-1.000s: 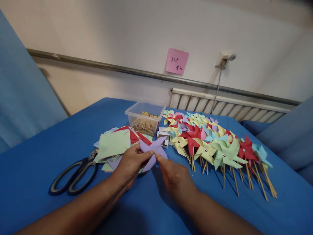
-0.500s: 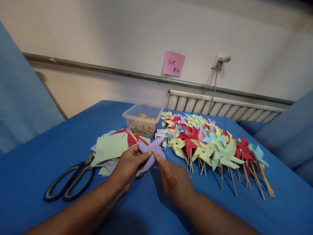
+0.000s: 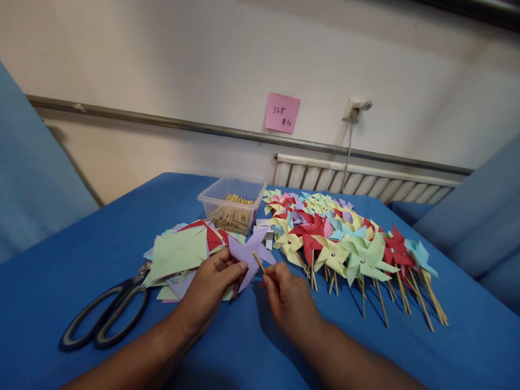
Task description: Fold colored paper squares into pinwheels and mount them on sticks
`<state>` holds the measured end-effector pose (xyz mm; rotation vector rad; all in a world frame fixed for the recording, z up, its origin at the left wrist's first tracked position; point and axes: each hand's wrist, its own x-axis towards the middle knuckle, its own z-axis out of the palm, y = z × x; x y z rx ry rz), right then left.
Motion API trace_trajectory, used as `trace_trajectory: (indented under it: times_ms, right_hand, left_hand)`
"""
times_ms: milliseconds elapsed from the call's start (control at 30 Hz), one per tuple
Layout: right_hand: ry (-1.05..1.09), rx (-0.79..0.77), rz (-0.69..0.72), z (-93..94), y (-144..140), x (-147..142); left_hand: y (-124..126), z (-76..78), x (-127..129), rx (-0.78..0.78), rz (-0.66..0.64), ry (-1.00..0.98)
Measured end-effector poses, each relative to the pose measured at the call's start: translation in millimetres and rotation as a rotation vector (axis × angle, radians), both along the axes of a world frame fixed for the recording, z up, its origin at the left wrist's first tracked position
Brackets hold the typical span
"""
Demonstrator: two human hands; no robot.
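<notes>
One scissors (image 3: 106, 314), one tub (image 3: 231, 201)

The right hand (image 3: 290, 300) has pulled back a little toward 5 o'clock from the purple pinwheel (image 3: 251, 250), and a thin wooden stick (image 3: 259, 262) now shows between its fingers and the paper. Before, the fingers were pressed directly at the pinwheel's centre, and no stick was visible.

A plain room used as a craft workplace: blue cloth-covered surface (image 3: 101, 233), white ribbed radiator (image 3: 365, 181) at 1 o'clock, pink handwritten sticky note (image 3: 282, 112) on the cream wall (image 3: 182, 59).
</notes>
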<state>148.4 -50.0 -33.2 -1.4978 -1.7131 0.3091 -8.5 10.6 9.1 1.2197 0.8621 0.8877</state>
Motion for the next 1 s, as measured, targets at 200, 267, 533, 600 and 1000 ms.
trace_trajectory:
  times_ms: [200,267,533,600,1000]
  right_hand:
    - [0.08,-0.021,0.013,0.5,0,2]
    - [0.151,-0.051,0.032,0.2,1,2]
    - [0.442,-0.106,0.122,-2.3,4,0]
    - [0.479,-0.12,0.153,-1.9,4,-2]
    - [1.095,-0.345,0.39,-14.0,15,-12]
  left_hand:
    - [-1,3.6,0,0.048,-0.009,0.004]
    - [-1,4.0,0,0.044,-0.002,0.018]
    - [-2,10.0,3,0.078,0.156,0.098]
    - [0,10.7,2,0.092,0.175,0.119]
    - [3,11.5,1,0.154,0.317,0.117]
